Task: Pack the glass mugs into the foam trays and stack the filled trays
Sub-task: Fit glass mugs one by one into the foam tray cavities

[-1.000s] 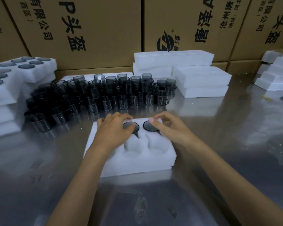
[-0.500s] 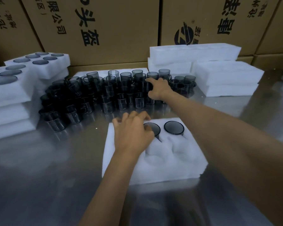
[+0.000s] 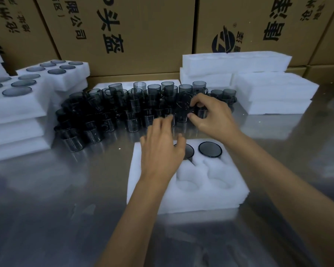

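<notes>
Since the frame 0.5 s back: left hand point(image 3: 161, 151) has lifted off the tray's far-left pocket and now reaches fwd toward the mugs, fingers spread, holding nothing. Right hand point(image 3: 213, 116) has pulled back slightly from the cluster and now pinches a dark glass mug point(image 3: 182, 110), thumb below, fingers curled over the top.

Step in hand (est.): fetch next mugs for the foam tray point(image 3: 228, 195) at frame centre.
- Lift the pinched mug straight up; neighbours stand touching, so a sideways drag may topple them.
- Left hand: take a front-row mug from the mug cluster point(image 3: 108, 114), centre-left of frame.
- Seat each mug mouth-down in an open pocket, handle in the slot; press level w/ the foam.

Containers:
- Foam tray: 2 mugs seated in the far row, bases up point(image 3: 210, 149); the 2 visible near pockets are empty. Left side is hidden by the left hand.
- Filled trays point(image 3: 69, 74), upper left: stacked, pockets showing mug bases.
- Spare foam stack point(image 3: 274, 87), upper right: contents cannot be told.
- All rest on the metal surface point(image 3: 56, 209).
</notes>
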### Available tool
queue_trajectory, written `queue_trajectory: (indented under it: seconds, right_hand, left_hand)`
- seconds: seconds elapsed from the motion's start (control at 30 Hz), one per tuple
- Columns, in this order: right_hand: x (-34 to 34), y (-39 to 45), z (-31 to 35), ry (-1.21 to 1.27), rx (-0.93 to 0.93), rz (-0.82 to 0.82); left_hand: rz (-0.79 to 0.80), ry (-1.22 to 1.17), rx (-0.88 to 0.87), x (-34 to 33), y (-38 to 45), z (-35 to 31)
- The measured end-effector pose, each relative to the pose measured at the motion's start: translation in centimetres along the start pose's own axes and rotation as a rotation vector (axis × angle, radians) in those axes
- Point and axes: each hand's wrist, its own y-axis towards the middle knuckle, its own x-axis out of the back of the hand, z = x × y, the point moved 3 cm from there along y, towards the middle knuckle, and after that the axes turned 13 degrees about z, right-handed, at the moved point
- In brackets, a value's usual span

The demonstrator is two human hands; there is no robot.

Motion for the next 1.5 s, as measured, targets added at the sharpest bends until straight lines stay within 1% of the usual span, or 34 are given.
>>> queue_trajectory:
  seconds: [0.07,0.13,0.2,0.3,0.37,0.4,0.5,0.57,0.7,0.8,0.9,1.03,1.13,1.27,1.37,1.43,1.5]
  right_hand:
    - [1.5,-2.8,1.4,0.122,0.001,-0.019]
    - [2.6,-5.4,2.6,0.262,0.007,-0.019]
    - [3.2,-7.6,3.5,0.405,0.007,-0.016]
    - [3.5,-10.1,3.9,0.634,-0.034,0.009]
    - [3.7,-10.9,3.7,0.704,-0.069,0.052]
    - [3.9,-11.2,3.5,0.702,-0.090,0.102]
    - [4.3,-12.0,2.6,0.648,-0.140,0.333]
    - [4.6,-12.2,2.3,0.586,-0.147,0.416]
    - [5.2,-12.5,2.4,0.581,-0.143,0.493]
    - [5.6,-12.9,2.4,0.619,-0.157,0.546]
    - [6.0,-13.1,2.5,0.622,-0.166,0.575]
    - [6.3,-13.4,2.4,0.637,-0.182,0.606]
    - [6.1,-13.4,2.1,0.638,-0.202,0.607]
    - [5.6,-13.3,1.9,0.613,-0.230,0.648]
    - [5.6,-13.1,1.8,0.608,-0.227,0.590]
    - [5.5,-12.8,1.5,0.564,-0.219,0.508]
    - [5.3,-12.7,0.9,0.507,-0.218,0.497]
  left_hand:
    - [-0.034,-0.153,-0.094,0.5,-0.3,-0.5]
    - [0.024,-0.303,-0.184,0.6,-0.8,-1.0]
    - [0.099,-0.399,-0.256,0.5,-1.5,-1.5]
    - [0.170,-0.423,-0.277,0.2,-2.5,-2.5]
    - [0.223,-0.409,-0.274,0.2,-2.7,-3.3]
    - [0.278,-0.405,-0.262,0.1,-2.8,-3.5]
    - [0.463,-0.372,-0.213,0.3,-3.0,-3.3]
    - [0.536,-0.375,-0.183,0.7,-3.1,-2.8]
    - [0.570,-0.394,-0.153,1.4,-3.1,-2.4]
    - [0.553,-0.397,-0.167,1.5,-3.4,-2.8]
    - [0.526,-0.392,-0.204,1.0,-3.6,-3.2]
    - [0.486,-0.262,-0.260,0.6,-3.6,-3.8]
    - [0.470,-0.262,-0.251,0.5,-3.8,-4.1]
    - [0.457,-0.155,-0.235,0.3,-3.8,-4.0]
    - [0.479,-0.111,-0.225,0.5,-3.9,-3.6]
    - [0.504,-0.173,-0.201,0.6,-3.8,-3.2]
    - [0.508,-0.247,-0.204,0.6,-3.7,-2.9]
